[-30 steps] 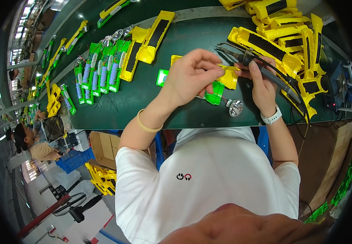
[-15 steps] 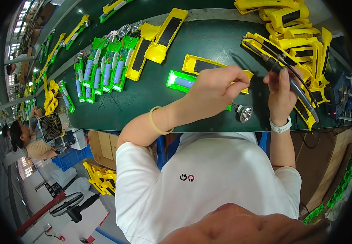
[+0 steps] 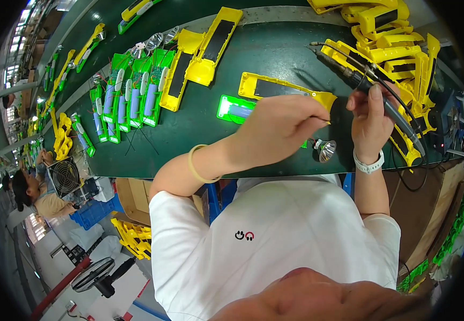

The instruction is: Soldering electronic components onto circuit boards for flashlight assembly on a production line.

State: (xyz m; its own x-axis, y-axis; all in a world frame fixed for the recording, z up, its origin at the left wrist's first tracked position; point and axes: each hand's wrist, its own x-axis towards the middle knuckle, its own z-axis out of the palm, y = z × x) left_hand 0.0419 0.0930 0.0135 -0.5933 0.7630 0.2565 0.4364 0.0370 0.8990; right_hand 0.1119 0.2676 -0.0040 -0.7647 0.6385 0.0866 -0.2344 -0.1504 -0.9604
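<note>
My right hand is closed around the dark handle of a soldering iron, its metal tip pointing up and left over the table. My left hand is in a pinch, with a thin bit at its fingertips too small to name. Beneath that hand lies a green flashlight shell with a blue battery cell, partly covered by the hand. A round silver reflector rests just right of the same hand. Behind it lies a yellow shell half with a black strip.
Several green shells with blue cells stand in a row at the left, beside two yellow shells. Yellow shells are piled at the far right. A small fan and another person are at the far left.
My left hand has dipped slightly, its pinched fingers now lower and the thin bit showing at them. The right hand still grips the soldering iron. The view has shifted a little.
</note>
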